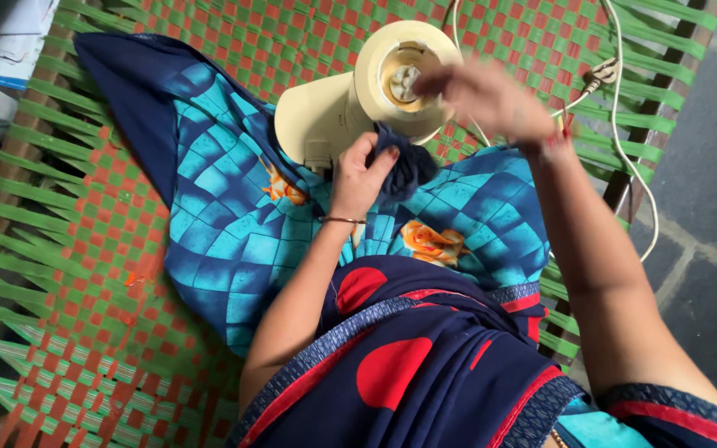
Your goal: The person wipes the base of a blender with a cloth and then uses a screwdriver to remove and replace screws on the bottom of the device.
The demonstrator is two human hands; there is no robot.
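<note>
A cream mixer-grinder base (350, 99) lies tipped on its side on blue patterned cloth (226, 207), its round top with the drive coupling facing up at me. My left hand (361, 176) grips a bunched dark blue rag (407, 166) pressed against the lower rim of the base. My right hand (487, 98) is blurred just to the right of the round top, fingers loosely curled over its edge; I cannot see anything held in it. A thin bangle circles my left wrist.
All of this rests on a cot woven from red and green straps (60, 274). A white power cord (616, 91) trails off the cot's right edge toward a grey stone floor (707, 166). My lap in dark blue and red fabric (408, 365) fills the foreground.
</note>
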